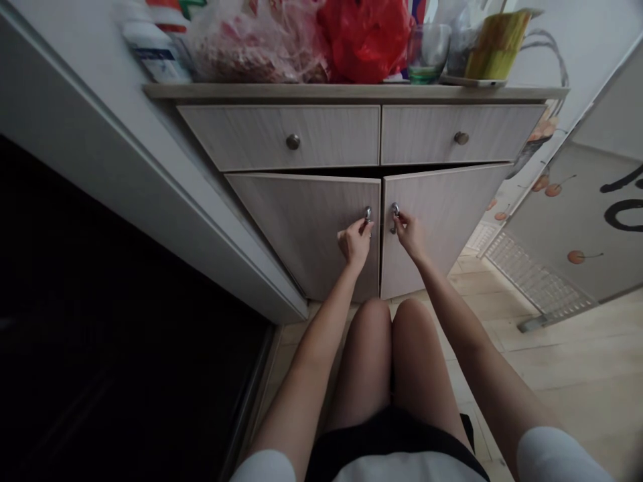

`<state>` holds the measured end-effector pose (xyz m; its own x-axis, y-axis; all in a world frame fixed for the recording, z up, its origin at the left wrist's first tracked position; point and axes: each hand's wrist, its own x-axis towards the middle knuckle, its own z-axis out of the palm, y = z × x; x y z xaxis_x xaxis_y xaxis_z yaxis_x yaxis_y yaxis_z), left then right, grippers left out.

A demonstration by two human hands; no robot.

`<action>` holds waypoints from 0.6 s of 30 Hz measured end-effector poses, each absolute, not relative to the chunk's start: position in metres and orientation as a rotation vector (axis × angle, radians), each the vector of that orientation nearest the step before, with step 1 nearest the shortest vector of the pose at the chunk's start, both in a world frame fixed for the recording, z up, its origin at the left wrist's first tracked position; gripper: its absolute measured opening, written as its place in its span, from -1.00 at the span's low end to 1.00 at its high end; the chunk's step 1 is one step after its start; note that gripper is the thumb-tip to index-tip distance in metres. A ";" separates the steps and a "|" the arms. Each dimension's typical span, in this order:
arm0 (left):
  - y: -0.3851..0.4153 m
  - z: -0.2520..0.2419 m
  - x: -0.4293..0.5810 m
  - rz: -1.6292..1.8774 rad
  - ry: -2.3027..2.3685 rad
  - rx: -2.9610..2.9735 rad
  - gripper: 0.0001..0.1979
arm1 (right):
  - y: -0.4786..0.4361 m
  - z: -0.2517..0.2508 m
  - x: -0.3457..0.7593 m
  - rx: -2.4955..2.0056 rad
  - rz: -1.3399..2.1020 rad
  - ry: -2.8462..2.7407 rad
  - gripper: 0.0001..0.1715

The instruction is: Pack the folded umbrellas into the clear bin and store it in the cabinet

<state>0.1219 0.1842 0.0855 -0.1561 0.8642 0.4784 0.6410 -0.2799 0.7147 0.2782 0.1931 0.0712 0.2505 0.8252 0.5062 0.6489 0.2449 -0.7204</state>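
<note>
My left hand (356, 242) grips the small metal handle (368, 213) of the left cabinet door (311, 221). Fingers of my right hand (410, 235) are closed on the matching handle (395, 209) of the right cabinet door (442, 207). Both doors stand slightly ajar, tilted out from the frame, with a dark gap along their top edges. What lies inside the cabinet is hidden. Above the doors are two closed drawers (331, 137) with round knobs.
On the cabinet top (301, 92) stand white bottles (151, 50), a clear plastic bag (251, 47), a red plastic bag (366, 40), a glass (426, 57) and a yellow container (495, 47). A dark doorway lies left; a cherry-patterned panel (577, 221) stands right. My knees are close to the doors.
</note>
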 end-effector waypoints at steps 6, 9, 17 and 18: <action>0.211 0.088 0.131 1.382 1.760 1.853 -0.78 | 0.220 0.076 0.272 -1.526 0.132 -1.507 -0.58; 0.222 0.086 0.134 1.381 1.778 1.845 -0.78 | 0.228 0.077 0.271 -1.549 0.083 -1.519 -0.61; 0.236 0.086 0.137 1.351 1.822 1.882 -0.77 | 0.242 0.079 0.267 -1.645 0.038 -1.535 -0.58; 0.238 0.086 0.137 1.349 1.827 1.882 -0.76 | 0.243 0.079 0.266 -1.654 0.040 -1.535 -0.58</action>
<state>0.1374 0.2378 0.0858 -0.1750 0.8706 0.4598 0.6959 -0.2210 0.6833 0.2663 0.2425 0.0792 0.2437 0.8279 0.5052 0.8007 0.1221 -0.5864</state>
